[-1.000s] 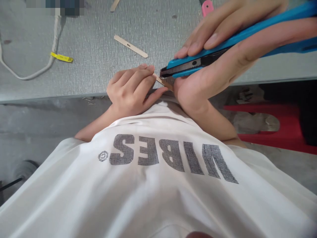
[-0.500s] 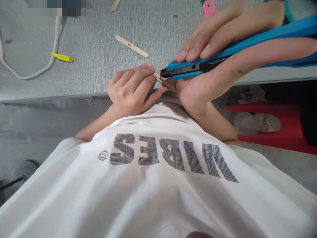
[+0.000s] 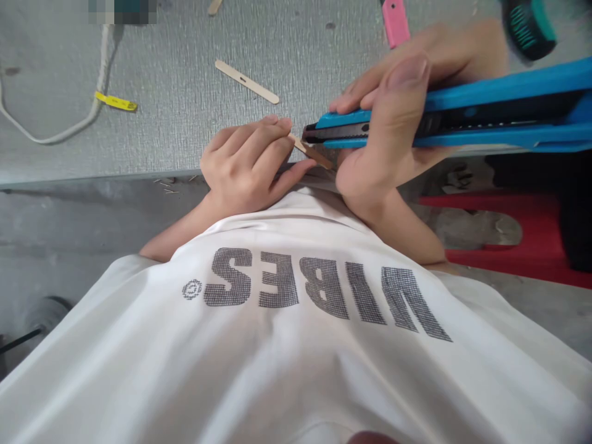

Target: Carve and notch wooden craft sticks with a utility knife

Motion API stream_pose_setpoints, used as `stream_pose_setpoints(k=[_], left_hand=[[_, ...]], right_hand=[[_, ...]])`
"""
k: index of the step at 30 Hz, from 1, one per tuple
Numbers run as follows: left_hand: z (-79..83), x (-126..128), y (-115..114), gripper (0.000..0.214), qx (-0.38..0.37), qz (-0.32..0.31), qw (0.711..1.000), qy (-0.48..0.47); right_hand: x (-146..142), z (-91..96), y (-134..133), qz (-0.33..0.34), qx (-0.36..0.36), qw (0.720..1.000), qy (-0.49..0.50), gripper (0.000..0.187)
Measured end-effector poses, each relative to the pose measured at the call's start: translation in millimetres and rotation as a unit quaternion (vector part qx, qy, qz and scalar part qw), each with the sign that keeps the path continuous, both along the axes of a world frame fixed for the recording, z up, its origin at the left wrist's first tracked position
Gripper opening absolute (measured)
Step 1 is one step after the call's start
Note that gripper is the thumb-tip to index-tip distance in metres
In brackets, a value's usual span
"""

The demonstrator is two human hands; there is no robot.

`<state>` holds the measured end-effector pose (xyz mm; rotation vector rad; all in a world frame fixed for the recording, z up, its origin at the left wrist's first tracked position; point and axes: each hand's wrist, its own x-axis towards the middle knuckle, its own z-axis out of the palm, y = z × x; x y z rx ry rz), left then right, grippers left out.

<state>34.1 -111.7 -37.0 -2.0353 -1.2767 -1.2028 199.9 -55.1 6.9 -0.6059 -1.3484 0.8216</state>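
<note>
At the table's front edge my left hand [image 3: 252,163] pinches a wooden craft stick [image 3: 319,156] and presses it against the tabletop. The stick's near end sticks out past the fingers toward my right hand. My right hand [image 3: 393,117] is closed around a blue utility knife [image 3: 504,105], its thumb lying across the top of the body. The knife's dark tip meets the stick just beside my left fingertips; how far the blade is out I cannot tell. Beyond my left hand a second craft stick [image 3: 247,81] with a small slot in its middle lies flat.
A white cable [image 3: 102,74] with a yellow tag [image 3: 116,102] runs along the left. A pink-handled tool [image 3: 395,23] and a black and teal object [image 3: 528,28] lie at the back right. Another stick [image 3: 214,7] shows at the top. A red stool [image 3: 541,228] stands below right.
My right thumb has moved from along the knife's near side to across its top, and the knife has turned slightly. My left hand and the stick stay nearly in place.
</note>
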Motion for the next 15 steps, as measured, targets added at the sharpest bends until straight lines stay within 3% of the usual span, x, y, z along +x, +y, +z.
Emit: stream_pose_setpoints(k=[1, 3, 5, 10, 12, 15], left_hand=[[-0.2, -0.1, 0.2, 0.039, -0.005, 0.009, 1.0, 0.009], [-2.3, -1.1, 0.4, 0.042, -0.023, 0.02, 0.999, 0.017], [-6.0, -2.8, 0.8, 0.043, -0.059, 0.014, 0.998, 0.009], [-14.2, -6.9, 3.3, 0.058, -0.273, -0.021, 0.959, -0.07], [-16.0, -7.6, 3.9, 0.061, -0.281, -0.023, 0.957, -0.074], [-17.1, -7.1, 3.7, 0.055, -0.19, -0.011, 0.982, -0.023]], right_hand=[[-2.0, 1.2, 1.3, -0.019, 0.075, 0.997, 0.015, 0.038], [-7.5, 1.0, 4.6, -0.03, 0.117, 0.993, 0.011, 0.037], [-11.8, -2.0, 8.4, -0.03, 0.112, 0.993, 0.015, 0.037], [-7.0, -10.6, 18.9, -0.01, 0.156, 0.988, -0.008, 0.032], [-0.2, -12.0, 21.6, -0.007, 0.162, 0.986, -0.031, 0.037], [11.2, -12.3, 21.6, -0.005, 0.15, 0.986, -0.076, 0.04]])
